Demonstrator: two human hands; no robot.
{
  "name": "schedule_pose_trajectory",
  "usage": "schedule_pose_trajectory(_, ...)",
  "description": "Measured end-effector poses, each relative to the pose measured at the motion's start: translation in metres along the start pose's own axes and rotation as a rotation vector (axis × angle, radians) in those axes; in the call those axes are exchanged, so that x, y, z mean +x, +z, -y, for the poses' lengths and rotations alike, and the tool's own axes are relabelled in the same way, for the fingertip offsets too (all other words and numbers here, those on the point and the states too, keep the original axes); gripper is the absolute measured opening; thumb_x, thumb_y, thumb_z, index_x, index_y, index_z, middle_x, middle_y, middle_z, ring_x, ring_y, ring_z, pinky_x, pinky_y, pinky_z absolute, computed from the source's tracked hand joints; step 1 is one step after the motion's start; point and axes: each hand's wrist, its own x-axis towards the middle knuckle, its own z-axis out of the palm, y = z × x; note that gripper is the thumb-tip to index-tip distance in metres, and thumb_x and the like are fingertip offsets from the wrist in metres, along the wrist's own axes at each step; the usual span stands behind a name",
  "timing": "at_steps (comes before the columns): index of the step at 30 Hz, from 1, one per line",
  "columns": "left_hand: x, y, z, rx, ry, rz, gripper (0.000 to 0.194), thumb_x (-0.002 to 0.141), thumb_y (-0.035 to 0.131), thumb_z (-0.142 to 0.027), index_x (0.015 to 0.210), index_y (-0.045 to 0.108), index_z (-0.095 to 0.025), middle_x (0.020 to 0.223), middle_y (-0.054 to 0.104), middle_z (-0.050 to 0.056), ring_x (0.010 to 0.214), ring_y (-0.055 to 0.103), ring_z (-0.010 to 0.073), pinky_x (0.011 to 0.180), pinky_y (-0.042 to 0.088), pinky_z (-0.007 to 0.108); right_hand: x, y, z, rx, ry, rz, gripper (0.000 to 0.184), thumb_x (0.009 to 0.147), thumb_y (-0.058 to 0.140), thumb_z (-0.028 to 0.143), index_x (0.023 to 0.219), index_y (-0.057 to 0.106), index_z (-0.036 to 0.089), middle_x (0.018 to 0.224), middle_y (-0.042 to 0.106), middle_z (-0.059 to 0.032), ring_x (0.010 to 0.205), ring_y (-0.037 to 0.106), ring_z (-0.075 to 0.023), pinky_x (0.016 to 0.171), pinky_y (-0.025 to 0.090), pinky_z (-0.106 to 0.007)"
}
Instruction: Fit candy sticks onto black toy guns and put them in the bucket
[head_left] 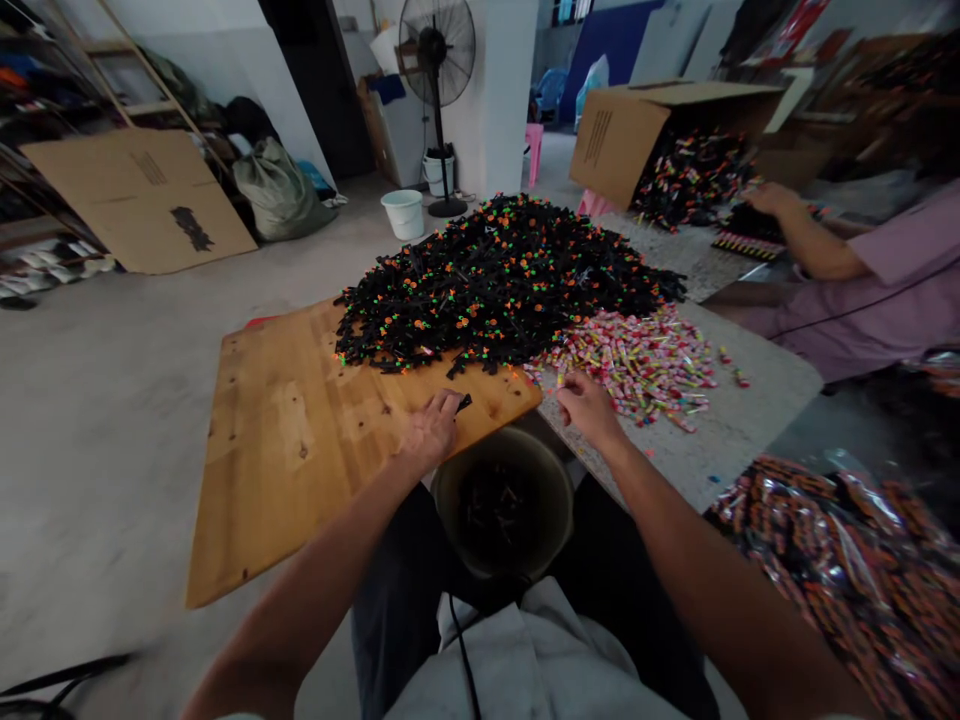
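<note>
My left hand point(436, 428) is closed over the front of the wooden board point(277, 450), gripping a small black plastic piece point(463, 404) whose end sticks out past the fingers. To the right, my right hand point(586, 405) has its fingers pinched together at the near edge of a heap of small pink, white and yellow wrapped tubes point(637, 360); a small light-coloured tube seems to be at its fingertips. Behind both hands rises a large pile of black plastic pieces with orange and green parts point(495, 280).
Between my knees stands a round bucket point(559, 500) with dark pieces inside. Bagged pieces point(847, 570) lie at the lower right. Across the grey table point(780, 390) a person in a pink shirt point(892, 270) works by an open cardboard box point(619, 145).
</note>
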Motion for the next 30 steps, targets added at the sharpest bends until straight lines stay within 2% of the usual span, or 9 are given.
schedule_pose_trajectory(1,-0.002,-0.003,-0.008,0.003,0.041,0.0,0.044,0.092,0.048,-0.008,0.132,0.061,-0.021,0.123,0.067,0.011,0.112,0.067,0.0254,0.096,0.057,0.039,-0.012,0.01,0.004,0.175,-0.002,0.068,0.022,0.084,0.066,0.044,0.087,0.065,0.022,0.058,0.059,0.0037,0.049,0.053,-0.0161,0.053,0.047,-0.029)
schedule_pose_trajectory(3,-0.005,-0.01,-0.026,-0.003,0.135,-0.025,0.034,0.097,0.05,-0.015,0.128,0.062,-0.021,0.117,0.068,0.011,0.11,0.067,0.0257,0.093,0.058,0.038,-0.034,0.03,0.013,0.413,0.006,0.193,0.023,0.082,0.071,0.045,0.083,0.063,0.023,0.057,0.056,0.0059,0.048,0.05,-0.0139,0.051,0.046,-0.027)
schedule_pose_trajectory(5,-0.008,-0.017,-0.042,-0.019,0.216,-0.056,0.026,0.103,0.052,-0.028,0.125,0.062,-0.02,0.113,0.068,0.011,0.105,0.068,0.0257,0.089,0.058,0.038,-0.05,0.046,0.021,0.521,0.003,0.239,0.026,0.08,0.077,0.047,0.084,0.065,0.023,0.06,0.056,0.0061,0.05,0.051,-0.0128,0.05,0.046,-0.026)
schedule_pose_trajectory(8,-0.009,-0.026,-0.059,-0.025,0.297,-0.073,0.032,0.107,0.052,-0.046,0.119,0.065,-0.019,0.108,0.068,0.011,0.098,0.068,0.0247,0.082,0.057,0.036,-0.06,0.056,0.028,0.573,-0.011,0.27,0.03,0.079,0.081,0.049,0.085,0.068,0.023,0.062,0.056,0.0059,0.052,0.052,-0.0124,0.052,0.049,-0.027)
schedule_pose_trajectory(14,-0.009,-0.033,-0.067,0.038,0.375,-0.091,0.03,0.11,0.045,-0.039,0.109,0.069,-0.02,0.095,0.068,0.007,0.087,0.066,0.0203,0.074,0.054,0.032,-0.063,0.047,0.028,0.576,-0.072,0.387,0.029,0.084,0.08,0.049,0.084,0.067,0.022,0.064,0.058,0.0049,0.055,0.056,-0.0134,0.056,0.055,-0.029)
schedule_pose_trajectory(18,-0.008,-0.032,-0.069,0.06,0.396,-0.096,0.027,0.107,0.049,-0.037,0.105,0.07,-0.02,0.097,0.069,0.008,0.087,0.065,0.0204,0.074,0.054,0.032,-0.065,0.044,0.032,0.536,-0.093,0.32,0.029,0.088,0.078,0.049,0.084,0.067,0.022,0.064,0.061,0.0038,0.054,0.058,-0.0137,0.055,0.054,-0.029)
schedule_pose_trajectory(21,-0.007,-0.031,-0.071,0.035,0.4,-0.1,0.028,0.107,0.048,-0.035,0.102,0.071,-0.019,0.096,0.069,0.008,0.086,0.065,0.0201,0.076,0.054,0.033,-0.067,0.045,0.036,0.63,-0.042,0.252,0.031,0.081,0.083,0.048,0.09,0.066,0.023,0.066,0.065,0.0041,0.052,0.059,-0.014,0.054,0.055,-0.03)
schedule_pose_trajectory(24,-0.007,-0.031,-0.072,0.019,0.38,-0.108,0.034,0.109,0.046,-0.04,0.104,0.072,-0.018,0.094,0.068,0.008,0.084,0.065,0.0198,0.073,0.053,0.032,-0.071,0.046,0.036,0.71,0.015,0.279,0.037,0.078,0.086,0.049,0.095,0.068,0.022,0.068,0.068,0.0036,0.053,0.061,-0.0139,0.054,0.054,-0.029)
schedule_pose_trajectory(30,-0.008,-0.035,-0.072,0.014,0.379,-0.068,0.04,0.111,0.042,-0.046,0.109,0.072,-0.019,0.094,0.068,0.008,0.083,0.066,0.0191,0.072,0.052,0.03,-0.075,0.046,0.027,0.714,-0.027,0.296,0.033,0.084,0.084,0.049,0.098,0.071,0.022,0.069,0.067,0.0033,0.055,0.061,-0.0134,0.055,0.052,-0.028)
